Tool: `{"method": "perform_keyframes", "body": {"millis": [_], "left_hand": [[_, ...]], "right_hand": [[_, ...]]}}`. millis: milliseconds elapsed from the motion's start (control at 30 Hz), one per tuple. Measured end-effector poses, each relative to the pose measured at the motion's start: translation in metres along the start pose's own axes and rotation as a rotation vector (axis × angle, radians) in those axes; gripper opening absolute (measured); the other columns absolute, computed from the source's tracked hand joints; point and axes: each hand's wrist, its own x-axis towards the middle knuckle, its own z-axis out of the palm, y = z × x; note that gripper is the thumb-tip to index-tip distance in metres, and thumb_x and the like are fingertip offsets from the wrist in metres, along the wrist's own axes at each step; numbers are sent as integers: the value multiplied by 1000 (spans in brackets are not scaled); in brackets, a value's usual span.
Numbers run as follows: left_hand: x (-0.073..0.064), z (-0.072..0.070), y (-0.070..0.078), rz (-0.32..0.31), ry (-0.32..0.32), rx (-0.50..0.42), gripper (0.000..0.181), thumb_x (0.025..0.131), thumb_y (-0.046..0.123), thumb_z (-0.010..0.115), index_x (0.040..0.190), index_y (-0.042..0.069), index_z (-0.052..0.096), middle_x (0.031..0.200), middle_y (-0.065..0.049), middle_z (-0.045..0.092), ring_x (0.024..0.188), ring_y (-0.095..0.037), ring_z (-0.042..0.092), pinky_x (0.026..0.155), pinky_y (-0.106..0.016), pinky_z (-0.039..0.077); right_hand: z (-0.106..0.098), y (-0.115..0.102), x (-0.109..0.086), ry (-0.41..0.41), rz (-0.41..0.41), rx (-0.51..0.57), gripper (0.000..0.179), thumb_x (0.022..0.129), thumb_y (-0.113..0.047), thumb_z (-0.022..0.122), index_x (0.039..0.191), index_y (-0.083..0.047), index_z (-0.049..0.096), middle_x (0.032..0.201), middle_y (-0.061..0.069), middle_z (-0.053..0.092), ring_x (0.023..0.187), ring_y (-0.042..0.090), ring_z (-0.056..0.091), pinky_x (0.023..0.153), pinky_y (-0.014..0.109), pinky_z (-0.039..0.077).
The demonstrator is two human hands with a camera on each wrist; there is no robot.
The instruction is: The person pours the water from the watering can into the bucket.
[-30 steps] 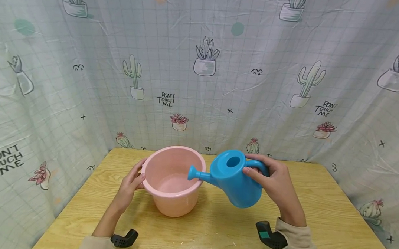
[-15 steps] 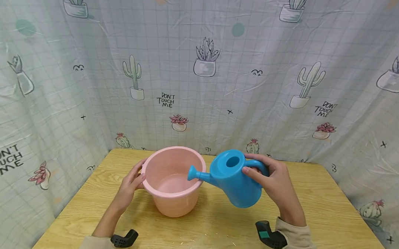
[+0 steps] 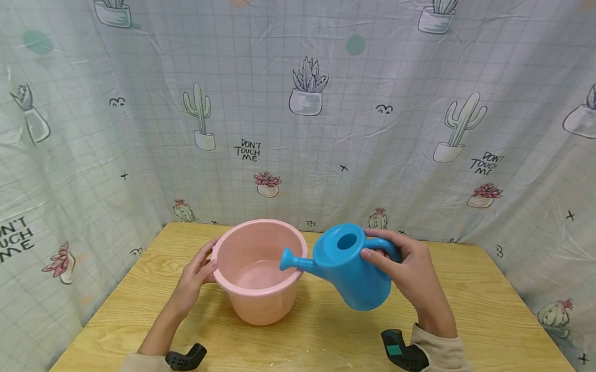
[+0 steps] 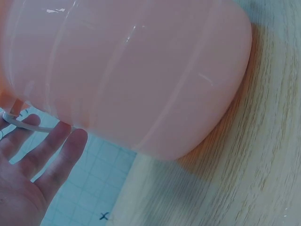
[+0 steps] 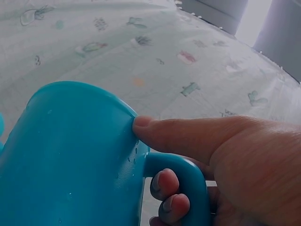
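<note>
A pink plastic bucket (image 3: 262,309) stands upright on the wooden table. At its left side my left hand (image 3: 194,273) holds the rim, thumb in front. In the left wrist view, fingers (image 4: 68,160) of that hand lie against the bucket's outer wall (image 4: 141,75) by a thin pale loop. My right hand (image 3: 414,269) grips the handle of a blue watering can (image 3: 356,277), with fingers (image 5: 171,207) curled through the handle (image 5: 195,183) and the thumb pressed on the can's top edge. The can leans towards the bucket, its spout (image 3: 290,259) over the rim. Droplets cling to the can's side.
The wooden table (image 3: 471,327) has small specks near its front. A cactus-print curtain (image 3: 300,136) closes off the back and both sides. A black wrist device (image 3: 404,351) sits at the right sleeve, and another black device (image 3: 185,357) is at the left sleeve.
</note>
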Motion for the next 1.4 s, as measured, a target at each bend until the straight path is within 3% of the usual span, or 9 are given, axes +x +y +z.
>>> {"method": "perform_keyframes", "body": {"millis": [233,433,633,900,1400], "left_hand": [[1,0,1,10,4,-3,52,103,14,39,153,11,27,154,-19,30,117,-6,56,82,-22,55],[-1,0,1,-1,5,-4,52,103,14,39,153,11,27,155,-19,28,120,-3,54,82,-23,55],[-1,0,1,-3,1,-5,52,103,15,39,153,13,27,154,-19,30,115,-9,58,81,-25,56],[-1,0,1,-7,-1,-3,51,103,15,39,153,15,28,153,-18,32,114,-8,58,81,-26,56],[-1,0,-1,17,7,-3,50,103,14,38,152,13,29,155,-18,29,120,-2,53,82,-24,55]], "right_hand": [[0,0,0,-2,2,20,39,89,-15,70,126,-6,64,119,16,67,97,-6,60,89,51,52],[0,0,1,-8,-6,16,40,89,-14,70,126,-3,63,119,17,67,96,-7,60,89,54,52],[1,0,1,-11,-5,8,40,89,-16,70,126,-4,63,119,15,68,96,-6,61,89,49,53],[0,0,1,-13,-21,-8,38,88,-14,70,125,-5,64,119,14,68,98,-7,61,85,21,51],[2,-1,1,-3,-51,-26,38,87,-11,72,123,-4,65,118,14,69,99,-9,59,85,20,50]]}}
